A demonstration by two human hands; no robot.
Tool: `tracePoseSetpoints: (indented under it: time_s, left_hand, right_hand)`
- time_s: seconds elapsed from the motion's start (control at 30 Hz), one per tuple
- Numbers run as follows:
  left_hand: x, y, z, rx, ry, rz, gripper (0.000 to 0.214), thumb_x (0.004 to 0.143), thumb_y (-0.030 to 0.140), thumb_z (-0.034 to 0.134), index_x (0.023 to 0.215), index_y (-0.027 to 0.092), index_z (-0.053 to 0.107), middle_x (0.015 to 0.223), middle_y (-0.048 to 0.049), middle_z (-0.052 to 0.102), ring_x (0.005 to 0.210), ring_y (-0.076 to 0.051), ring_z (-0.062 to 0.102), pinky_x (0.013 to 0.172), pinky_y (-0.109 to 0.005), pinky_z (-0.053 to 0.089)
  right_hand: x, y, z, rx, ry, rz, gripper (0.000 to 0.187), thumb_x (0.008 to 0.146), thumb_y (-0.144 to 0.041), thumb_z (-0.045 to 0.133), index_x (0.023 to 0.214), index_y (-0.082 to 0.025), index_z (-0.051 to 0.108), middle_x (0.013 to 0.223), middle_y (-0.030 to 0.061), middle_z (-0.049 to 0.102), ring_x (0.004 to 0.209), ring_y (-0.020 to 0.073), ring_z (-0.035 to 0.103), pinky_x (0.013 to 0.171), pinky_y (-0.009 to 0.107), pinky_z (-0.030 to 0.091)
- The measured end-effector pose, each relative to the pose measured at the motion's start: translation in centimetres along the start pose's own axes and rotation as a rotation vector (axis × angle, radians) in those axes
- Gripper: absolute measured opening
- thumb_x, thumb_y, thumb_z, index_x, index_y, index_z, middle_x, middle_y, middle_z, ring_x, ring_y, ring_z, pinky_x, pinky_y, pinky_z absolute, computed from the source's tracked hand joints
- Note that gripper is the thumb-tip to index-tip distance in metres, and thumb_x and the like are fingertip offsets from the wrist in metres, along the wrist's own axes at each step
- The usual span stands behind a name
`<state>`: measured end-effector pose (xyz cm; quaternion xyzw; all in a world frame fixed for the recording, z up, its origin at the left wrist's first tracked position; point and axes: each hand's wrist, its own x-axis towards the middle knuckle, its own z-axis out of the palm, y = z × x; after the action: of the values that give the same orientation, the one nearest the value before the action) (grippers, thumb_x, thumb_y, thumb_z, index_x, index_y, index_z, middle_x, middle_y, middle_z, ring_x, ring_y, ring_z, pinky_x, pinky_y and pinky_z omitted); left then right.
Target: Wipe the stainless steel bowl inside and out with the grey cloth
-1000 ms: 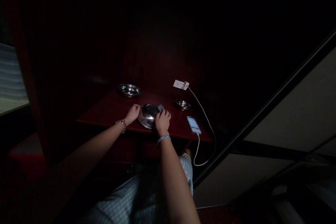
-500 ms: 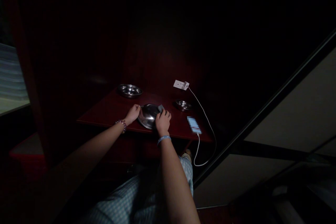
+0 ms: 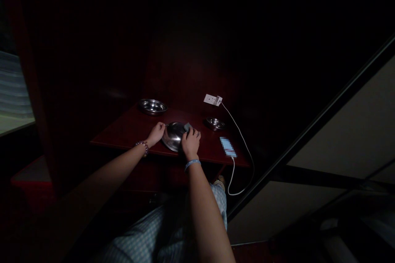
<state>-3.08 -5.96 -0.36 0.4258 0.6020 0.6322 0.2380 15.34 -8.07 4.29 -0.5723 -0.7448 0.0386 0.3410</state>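
Observation:
A shiny metal bowl point(image 3: 173, 134) lies upside down near the front of the dark red table point(image 3: 123, 129). My left hand point(image 3: 157, 132) is closed on the bowl's left rim. Against the bowl's right side, my right hand point(image 3: 191, 141) grips a small grey-green pad point(image 3: 187, 127), perhaps a sponge or folded cloth; its kind is hard to make out in the dim light. Another metal bowl point(image 3: 152, 107) stands upright at the back left. A smaller metal bowl point(image 3: 215, 123) sits to the right of my right hand.
A phone point(image 3: 228, 146) lies at the table's right end, joined by a white cable point(image 3: 243, 133) to a charger in the wall socket point(image 3: 212, 99). The cable hangs past the table edge. A slanting panel edge point(image 3: 296, 144) bounds the right side. Stacked pale containers point(image 3: 14, 86) stand far left.
My right hand and the pad have shifted slightly left over the bowl. My left hand and the other bowls stay in place.

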Motion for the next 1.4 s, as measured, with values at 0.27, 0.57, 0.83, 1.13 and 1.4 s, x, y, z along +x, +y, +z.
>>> tracePoseSetpoints:
  time_s: [0.27,0.57,0.83,1.13,1.4]
  left_hand:
    - [-0.1,0.2,0.2,0.000,0.004,-0.013,0.016,0.094,0.028,0.052,0.078,0.025,0.054,0.077,-0.0019,0.064,0.079,-0.022,0.064,0.086,-0.036,0.051]
    - [0.1,0.0,0.2,0.002,-0.013,0.008,0.016,0.091,0.033,0.056,0.077,0.026,0.053,0.073,-0.0008,0.062,0.081,-0.023,0.063,0.088,-0.037,0.052]
    - [0.3,-0.3,0.5,-0.023,0.010,-0.014,0.016,0.092,0.033,0.054,0.078,0.025,0.053,0.076,-0.0009,0.061,0.078,-0.022,0.062,0.087,-0.036,0.051]
    - [0.4,-0.2,0.3,0.026,0.005,-0.014,0.014,0.093,0.028,0.052,0.079,0.025,0.054,0.076,-0.0013,0.062,0.081,-0.023,0.063,0.090,-0.037,0.052]
    - [-0.2,0.4,0.2,0.027,0.026,0.031,0.013,0.096,0.028,0.051,0.083,0.025,0.052,0.080,-0.0015,0.064,0.085,-0.023,0.064,0.091,-0.037,0.049]
  right_hand:
    - [-0.6,-1.2,-0.5,-0.014,-0.058,-0.282,0.047,0.107,-0.029,0.050,0.151,-0.023,0.063,0.160,0.0089,0.057,0.160,0.0294,0.033,0.130,0.050,0.032]
    - [-0.6,-1.3,-0.8,0.062,-0.098,-0.391,0.043,0.103,-0.029,0.056,0.145,-0.026,0.068,0.157,0.0048,0.061,0.159,0.0250,0.035,0.131,0.046,0.032]
    - [-0.5,-1.7,-1.1,0.143,-0.104,-0.384,0.033,0.098,-0.025,0.060,0.126,-0.023,0.078,0.145,0.0038,0.069,0.152,0.0259,0.042,0.130,0.043,0.033]
    - [-0.6,-1.9,-1.7,0.133,-0.123,-0.416,0.025,0.097,-0.025,0.064,0.116,-0.025,0.080,0.137,0.0028,0.072,0.144,0.0257,0.049,0.125,0.040,0.039]
    - [-0.6,-1.5,-0.9,0.014,-0.106,-0.379,0.042,0.104,-0.033,0.057,0.144,-0.028,0.067,0.153,0.0041,0.063,0.152,0.0302,0.041,0.123,0.045,0.041]
